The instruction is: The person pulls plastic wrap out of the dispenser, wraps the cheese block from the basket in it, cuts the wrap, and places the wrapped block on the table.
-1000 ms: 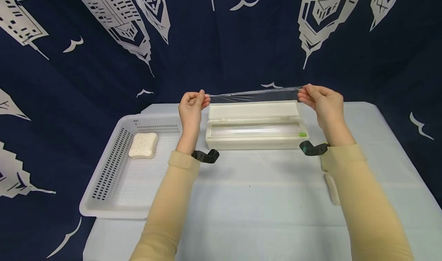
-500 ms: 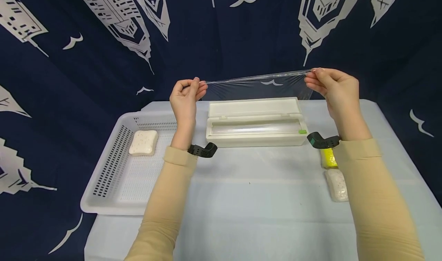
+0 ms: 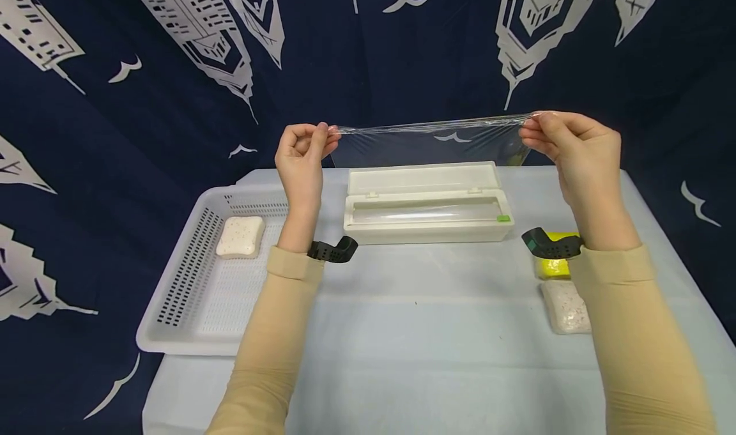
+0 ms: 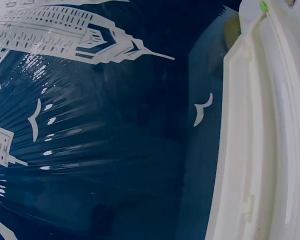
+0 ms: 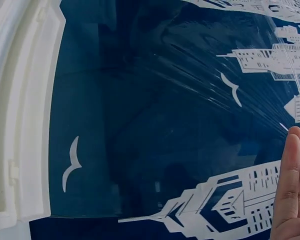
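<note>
A clear sheet of cling film (image 3: 402,146) hangs stretched above and behind the open cling film dispenser (image 3: 428,236). My left hand (image 3: 301,163) pinches its upper left corner between thumb and fingers. The upper right corner is pinched by my right hand (image 3: 586,154), which is held slightly higher. Creases fan out from both grips, and the wrist views show the film (image 4: 115,150) running toward the dispenser's raised lid (image 4: 235,125). A roll of film (image 3: 425,214) lies inside the box. The left fingers are out of the left wrist view; part of the right hand (image 5: 290,190) shows in the right wrist view.
At left stands a white perforated basket (image 3: 172,256) holding a speckled soap bar (image 3: 240,237). On the right, partly under my right forearm, lie a yellow packet (image 3: 553,269) and a film-wrapped pale bar (image 3: 566,307). A green slider (image 3: 503,218) sits on the dispenser's right end.
Both hands have risen and moved apart, the right one further up and to the right. The film between them is taller and wider. The yellow packet and the wrapped bar have come into fuller view.
</note>
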Demonstrator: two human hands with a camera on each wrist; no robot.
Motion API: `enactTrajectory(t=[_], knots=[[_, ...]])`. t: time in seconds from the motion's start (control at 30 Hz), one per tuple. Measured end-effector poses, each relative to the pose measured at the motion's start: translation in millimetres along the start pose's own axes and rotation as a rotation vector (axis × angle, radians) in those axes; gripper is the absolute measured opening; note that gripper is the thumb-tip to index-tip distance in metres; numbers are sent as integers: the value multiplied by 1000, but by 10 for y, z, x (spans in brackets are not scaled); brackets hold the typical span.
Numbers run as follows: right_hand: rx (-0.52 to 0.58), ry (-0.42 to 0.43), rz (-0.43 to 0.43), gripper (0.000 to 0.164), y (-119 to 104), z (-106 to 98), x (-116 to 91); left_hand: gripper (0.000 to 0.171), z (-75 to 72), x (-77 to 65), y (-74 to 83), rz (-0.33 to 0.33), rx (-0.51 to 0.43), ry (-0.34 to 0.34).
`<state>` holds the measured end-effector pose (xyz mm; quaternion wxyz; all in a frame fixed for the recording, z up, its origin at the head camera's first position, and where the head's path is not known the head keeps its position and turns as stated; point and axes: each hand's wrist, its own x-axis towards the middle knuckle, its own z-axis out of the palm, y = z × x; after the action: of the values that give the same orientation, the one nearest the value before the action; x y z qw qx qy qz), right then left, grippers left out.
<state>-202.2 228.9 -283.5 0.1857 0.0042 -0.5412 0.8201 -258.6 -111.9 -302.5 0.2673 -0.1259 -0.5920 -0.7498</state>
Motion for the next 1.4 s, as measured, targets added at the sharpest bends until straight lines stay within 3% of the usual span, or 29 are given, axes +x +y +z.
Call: enactTrajectory(t=[0.33,0.47,0.6,0.77,0.93,1.03,1.13,1.27,1.4], knots=[[36,15,-27,32,-180,5,-76,12,95,83,214,93,16,-53],[26,10,-8,35,-197,-25,-191,15,56,6,255,97,-11,-52],[20,-44,5,29,-165,-93,-442,14,-55,-164,289,127,0,-72],[6,-119,17,9,-81,-242,-858,14,-253,-498,361,162,38,-108],[6,-197,63,28,85,-491,-1286,20,-514,-962,416,252,79,-228],[-132,-257,123,32,183,-673,-1562,26,-678,-1258,383,343,78,-349],[-289,-315,210,31,271,-839,-1810,28,-822,-1552,320,372,90,-453],[-392,-417,378,28,403,-1042,-2028,19,-1001,-1942,202,264,172,-516],[-485,-540,589,26,528,-1231,-2128,27,-1142,-2273,82,43,250,-507]])
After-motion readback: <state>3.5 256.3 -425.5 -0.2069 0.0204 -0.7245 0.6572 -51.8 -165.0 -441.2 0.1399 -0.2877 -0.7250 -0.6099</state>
